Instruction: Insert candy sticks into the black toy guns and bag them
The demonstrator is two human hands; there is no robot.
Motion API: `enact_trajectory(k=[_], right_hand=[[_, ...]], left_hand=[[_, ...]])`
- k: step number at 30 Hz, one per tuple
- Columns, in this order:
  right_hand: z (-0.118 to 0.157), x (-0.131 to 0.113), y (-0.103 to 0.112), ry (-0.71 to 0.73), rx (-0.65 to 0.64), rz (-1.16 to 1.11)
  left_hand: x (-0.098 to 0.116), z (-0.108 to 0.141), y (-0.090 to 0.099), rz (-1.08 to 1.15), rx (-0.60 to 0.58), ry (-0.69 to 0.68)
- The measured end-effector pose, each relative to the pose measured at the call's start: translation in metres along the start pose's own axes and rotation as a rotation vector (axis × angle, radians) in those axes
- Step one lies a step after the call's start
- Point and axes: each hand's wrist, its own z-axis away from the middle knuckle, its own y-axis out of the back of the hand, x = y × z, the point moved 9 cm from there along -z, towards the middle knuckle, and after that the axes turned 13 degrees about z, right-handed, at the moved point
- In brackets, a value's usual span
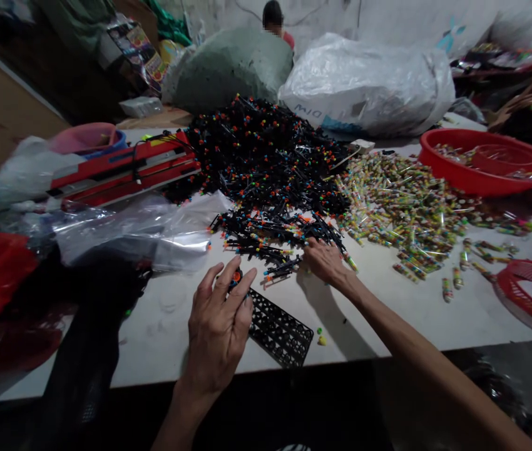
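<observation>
As seen from the head camera, left hand [216,326] palm down over the near end of a black perforated plastic tray [279,329], fingers spread apart, tips just beside a small black piece with an orange bead [236,275], no clamp visible; right hand [325,262] at the front edge of a heap of black sticks tipped with coloured beads [266,166], fingers bent down among them, closure hidden, so grip not determinable. Heap lying on a white table [153,351], a thinner spread of sticks toward the hands, tray directly before the body, probably for easy reach by both hands. To the right, cellophane-wrapped striped sticks [402,213] loose on the table, a red plastic basin [486,161] holding more of them, likely kept close as a container, and a red slotted basket [529,291] near the edge. To the left, a clear plastic bag [139,232] and a long red machine with a cable [125,169]. Behind, a white sack [364,84] and a green sack [231,69], seemingly bulk stock; a co-worker's hand [529,103] at upper right, separate
</observation>
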Motion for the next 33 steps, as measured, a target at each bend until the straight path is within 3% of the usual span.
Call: enact_trajectory(k=[2,4,6,8,10,12,15,18,20,22,27,30,33], right_hand=[[0.007,-0.006,-0.001,0.031,0.076,-0.123],[0.018,-0.02,-0.003,-0.02,0.138,-0.42],[0.024,-0.046,-0.015,-0.053,0.069,-0.826],[0.024,-0.084,-0.024,0.015,-0.058,-1.16],[0.02,-0.11,-0.02,0.123,-0.089,-1.282],[0.015,-0.119,-0.013,0.17,-0.031,-1.165],[0.015,-0.127,-0.002,0.217,0.024,-0.772],[0.02,-0.139,0.007,0.274,-0.016,-0.479],[0.022,-0.14,0.009,0.325,-0.088,-0.418],[0.019,-0.123,0.01,0.305,-0.133,-0.385],[0.013,-0.034,-0.005,-0.021,-0.197,-0.07],[0.025,-0.028,-0.012,0.039,-0.18,-0.155],[0.045,-0.047,-0.014,0.07,-0.154,-0.568]], left_hand=[[0.001,0.001,-0.001,-0.001,-0.001,0.0],[0.001,0.002,-0.001,0.002,-0.01,-0.004],[0.001,0.003,-0.001,0.003,-0.016,-0.003],[0.001,0.004,-0.001,0.002,-0.021,0.005],[0.0,0.004,-0.001,-0.002,-0.034,0.01],[-0.001,0.003,-0.002,-0.006,-0.047,0.015],[-0.001,0.002,-0.005,-0.021,-0.063,0.014],[0.001,0.001,-0.007,-0.053,-0.086,-0.002],[0.002,0.001,-0.007,-0.073,-0.105,-0.007],[0.001,0.001,-0.007,-0.082,-0.105,-0.004],[0.0,-0.001,-0.004,-0.069,-0.052,-0.001],[0.0,-0.003,-0.005,-0.071,-0.038,0.003],[0.0,-0.002,-0.005,-0.062,-0.038,0.006]])
